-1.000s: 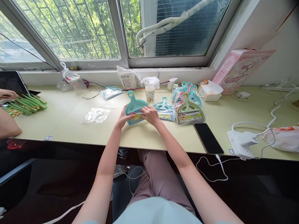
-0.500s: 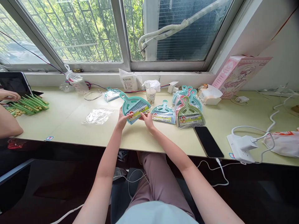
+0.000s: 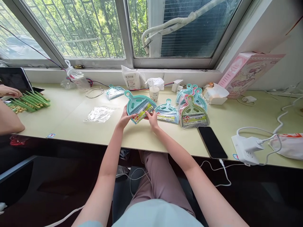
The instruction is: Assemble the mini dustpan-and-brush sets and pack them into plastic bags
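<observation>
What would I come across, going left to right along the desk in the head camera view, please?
Green sticks → clear plastic bag → teal dustpan → blue dustpan → olive dustpan → black phone → white power strip → white bag

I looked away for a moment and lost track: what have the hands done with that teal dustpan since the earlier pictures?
The left hand and right hand have lifted the bagged teal dustpan off the table and turned it, handle now pointing up and left. Both still hold it. The olive-green dustpan and black phone stayed put.
</observation>
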{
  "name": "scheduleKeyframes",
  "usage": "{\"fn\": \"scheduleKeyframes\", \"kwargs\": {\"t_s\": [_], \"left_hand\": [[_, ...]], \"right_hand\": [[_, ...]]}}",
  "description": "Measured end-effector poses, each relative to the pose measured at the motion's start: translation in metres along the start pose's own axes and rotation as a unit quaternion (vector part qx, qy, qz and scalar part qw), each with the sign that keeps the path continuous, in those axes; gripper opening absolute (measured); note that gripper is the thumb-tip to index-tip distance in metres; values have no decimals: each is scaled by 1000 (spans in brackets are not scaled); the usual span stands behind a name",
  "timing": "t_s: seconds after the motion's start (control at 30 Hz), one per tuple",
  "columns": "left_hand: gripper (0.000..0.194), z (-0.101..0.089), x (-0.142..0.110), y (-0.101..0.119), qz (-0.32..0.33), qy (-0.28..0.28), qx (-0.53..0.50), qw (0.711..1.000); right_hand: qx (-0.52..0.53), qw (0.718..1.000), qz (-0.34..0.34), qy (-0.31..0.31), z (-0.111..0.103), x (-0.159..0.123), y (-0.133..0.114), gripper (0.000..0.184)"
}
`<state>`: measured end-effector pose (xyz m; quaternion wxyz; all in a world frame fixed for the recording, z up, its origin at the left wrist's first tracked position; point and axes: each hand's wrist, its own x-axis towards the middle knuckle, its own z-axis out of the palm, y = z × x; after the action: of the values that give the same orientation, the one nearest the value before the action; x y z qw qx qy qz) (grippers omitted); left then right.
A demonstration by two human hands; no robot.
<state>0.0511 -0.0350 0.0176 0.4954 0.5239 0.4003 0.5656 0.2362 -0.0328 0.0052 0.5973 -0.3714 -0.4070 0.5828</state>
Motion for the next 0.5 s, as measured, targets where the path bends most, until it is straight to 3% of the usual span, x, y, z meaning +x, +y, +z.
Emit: {"fn": "scheduleKeyframes", "kwargs": {"t_s": [0.13, 0.17, 0.23, 0.3, 0.37, 0.43, 0.5], "left_hand": [[94, -5, 4, -2, 0, 1, 13, 1000], [85, -8, 7, -3, -8, 28, 29, 999], [68, -19, 12, -5, -15, 139, 116, 983], [59, -32, 16, -7, -2, 283, 267, 921], [58, -46, 18, -10, 6, 359, 412, 837], [59, -55, 19, -15, -35, 347, 495, 796], [56, -59, 18, -18, -99, 303, 528, 787]], "right_hand": [[4, 1000, 7, 1, -1, 0, -1, 49], [5, 1000, 8, 2, -1, 0, -1, 48], [6, 1000, 12, 5, -2, 0, -2, 47], [4, 1000, 13, 7, -3, 0, -3, 46], [5, 1000, 9, 5, -3, 0, -5, 46], [7, 1000, 4, 5, -3, -1, -9, 48], [9, 1000, 1, 7, -4, -1, -11, 52]]}}
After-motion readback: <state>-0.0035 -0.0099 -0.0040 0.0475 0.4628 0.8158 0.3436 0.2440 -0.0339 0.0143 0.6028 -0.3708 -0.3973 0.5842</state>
